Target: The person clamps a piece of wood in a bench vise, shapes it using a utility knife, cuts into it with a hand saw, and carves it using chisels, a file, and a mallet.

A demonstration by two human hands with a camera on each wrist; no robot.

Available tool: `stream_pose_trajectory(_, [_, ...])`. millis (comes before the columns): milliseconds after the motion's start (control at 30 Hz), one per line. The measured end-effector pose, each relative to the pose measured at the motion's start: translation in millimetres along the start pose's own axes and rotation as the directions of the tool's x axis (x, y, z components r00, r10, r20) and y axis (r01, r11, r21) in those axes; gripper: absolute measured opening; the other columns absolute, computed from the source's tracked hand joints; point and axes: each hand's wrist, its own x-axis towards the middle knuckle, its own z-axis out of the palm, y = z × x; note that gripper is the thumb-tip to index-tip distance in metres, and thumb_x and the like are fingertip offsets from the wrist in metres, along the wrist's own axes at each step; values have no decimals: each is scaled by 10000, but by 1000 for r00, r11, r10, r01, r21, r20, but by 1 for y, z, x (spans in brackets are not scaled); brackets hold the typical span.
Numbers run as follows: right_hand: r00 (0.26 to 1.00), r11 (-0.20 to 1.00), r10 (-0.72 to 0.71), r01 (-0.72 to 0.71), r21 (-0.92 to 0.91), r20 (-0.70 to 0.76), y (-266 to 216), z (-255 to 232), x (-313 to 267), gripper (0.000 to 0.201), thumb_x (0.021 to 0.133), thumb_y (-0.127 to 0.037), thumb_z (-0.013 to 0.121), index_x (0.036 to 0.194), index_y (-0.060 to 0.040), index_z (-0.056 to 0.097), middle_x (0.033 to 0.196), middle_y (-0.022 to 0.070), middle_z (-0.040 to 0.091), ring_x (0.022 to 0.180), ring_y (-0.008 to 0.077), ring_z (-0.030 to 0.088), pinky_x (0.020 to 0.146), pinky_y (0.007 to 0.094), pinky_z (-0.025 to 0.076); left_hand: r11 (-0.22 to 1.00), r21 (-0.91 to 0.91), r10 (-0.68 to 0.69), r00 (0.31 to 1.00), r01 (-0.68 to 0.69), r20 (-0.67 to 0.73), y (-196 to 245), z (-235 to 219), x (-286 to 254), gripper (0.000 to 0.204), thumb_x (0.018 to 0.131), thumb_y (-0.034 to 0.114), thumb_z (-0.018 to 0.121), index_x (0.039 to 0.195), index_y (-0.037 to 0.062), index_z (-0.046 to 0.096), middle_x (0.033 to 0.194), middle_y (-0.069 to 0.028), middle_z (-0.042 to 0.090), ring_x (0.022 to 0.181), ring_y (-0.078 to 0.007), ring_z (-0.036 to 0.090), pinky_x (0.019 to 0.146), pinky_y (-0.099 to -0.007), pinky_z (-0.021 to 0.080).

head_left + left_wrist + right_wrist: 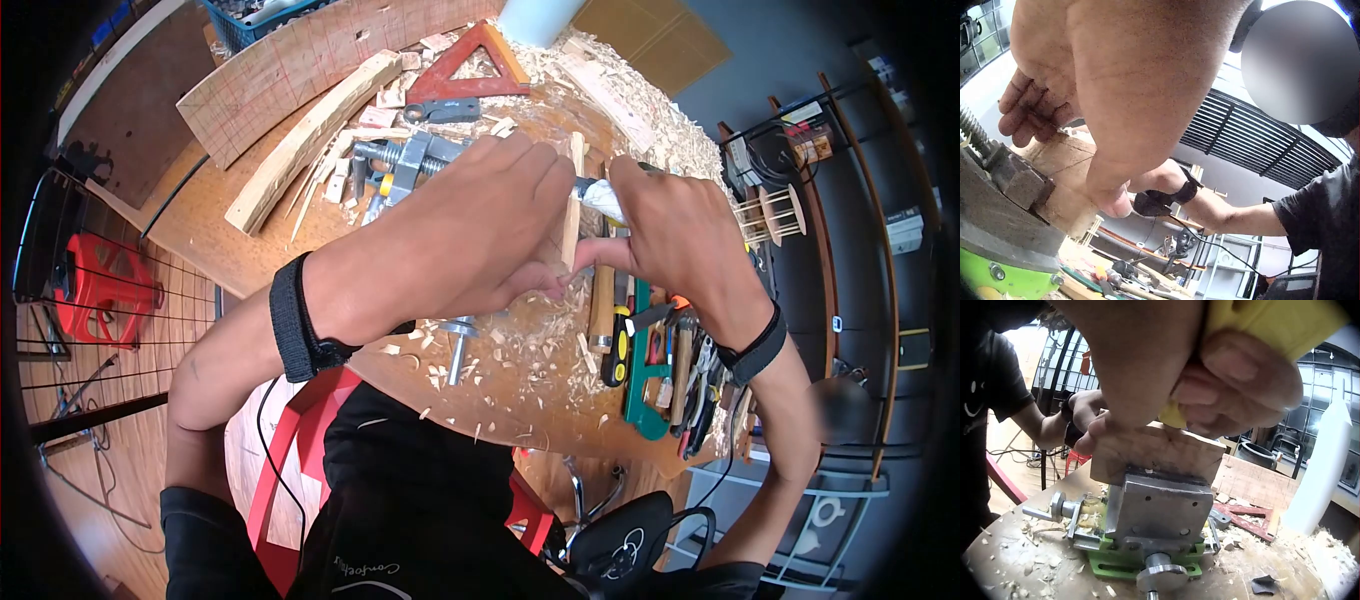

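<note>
A flat wooden board (1166, 453) stands upright between the grey jaws of a drill-press vise (1163, 509) with a green base. My left hand (480, 215) holds the board's near end, its thumb (1116, 203) against one face and its fingers curled over the top edge. Close by on the right, my right hand (685, 225) grips a yellow tool (1266, 325) above the same edge; the tool's working end is hidden behind the hand. The right thumb reaches toward the board (572, 235) in the head view.
Wood shavings (670, 110) heap at the back right. A red triangle frame (470, 65), a curved wooden piece (310, 140) and a gridded board (300, 80) lie at the back. Several hand tools (655, 350) line the right side. The vise's crank handle (457, 355) juts toward the body.
</note>
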Motion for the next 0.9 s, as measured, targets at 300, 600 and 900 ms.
stream_pose_trajectory(300, [998,999,41,-42,29,41,-2,-1,-5,816,692,-796,640,854,-1,550,549,183,549,616,423,643,548,444,514,997,12,74,997,-74,-30,-3,3,-1,741,764,297,795,1297,-74,437,1123,-212,520,1084,-390,515,962,-451,416])
stream_pose_trajectory(600, [1000,999,14,-15,53,13,-10,-13,-5,913,564,-852,720,814,8,545,491,150,490,549,410,626,533,404,510,998,-36,-59,996,57,-67,7,1,-5,751,713,184,845,1320,-44,465,1267,-217,505,1205,-399,493,1029,-444,418])
stream_pose_trajectory(900, [999,997,-21,18,80,40,-6,-15,-1,897,608,-836,711,833,20,562,529,179,518,590,422,633,548,422,509,986,-127,-127,984,111,-123,15,6,-9,714,722,85,820,1332,-44,472,1297,-220,504,1242,-406,477,1046,-440,416])
